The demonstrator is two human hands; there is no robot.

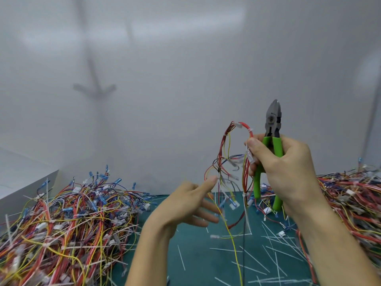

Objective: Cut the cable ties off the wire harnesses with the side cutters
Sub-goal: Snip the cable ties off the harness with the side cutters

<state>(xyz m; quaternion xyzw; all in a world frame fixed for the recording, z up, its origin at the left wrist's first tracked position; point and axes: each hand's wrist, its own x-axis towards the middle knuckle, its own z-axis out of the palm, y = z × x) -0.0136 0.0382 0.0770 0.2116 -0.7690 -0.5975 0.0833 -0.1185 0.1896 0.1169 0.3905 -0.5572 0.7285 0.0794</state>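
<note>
Pale grey wall (185,58), softly lit.
Green cutting mat (206,272) below; white box (20,182) at the left edge.

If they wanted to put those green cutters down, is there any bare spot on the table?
The barest patch is the green mat near the front, between the left wire pile and the scattered cut ties. The right wire pile crowds the other side, and the held harness dangles over the middle.

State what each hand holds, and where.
Right hand grips side cutters by the green handles, thumb pinning a wire harness against them. Left hand holds nothing.
</note>
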